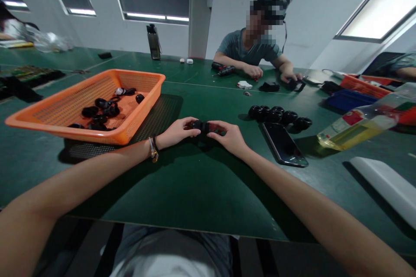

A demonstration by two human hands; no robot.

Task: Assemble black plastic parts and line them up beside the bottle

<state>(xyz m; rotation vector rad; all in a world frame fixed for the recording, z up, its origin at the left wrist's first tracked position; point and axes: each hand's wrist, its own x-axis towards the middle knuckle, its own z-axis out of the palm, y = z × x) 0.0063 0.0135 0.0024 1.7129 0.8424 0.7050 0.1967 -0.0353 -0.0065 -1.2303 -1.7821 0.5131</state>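
Observation:
Between my hands, just above or on the green table, is a small black rounded part (203,127); its exact kind is too small to tell. My left hand (180,132) pinches its left end between thumb and fingers. On the opposite end, my right hand (229,135) grips it the same way. To the left stands an orange plastic basket (143,114) with several similar black parts (101,112) inside. A cluster of shiny black parts (274,114) lies on the table to the right of my right hand.
Right of my hands lie a phone (284,143), a tilted bottle of yellow liquid (357,125) and a white box-like object (383,186). Across the table (182,190), a person (250,47) handles a dark part near a power drill (224,69). A dark water bottle (154,43) stands behind.

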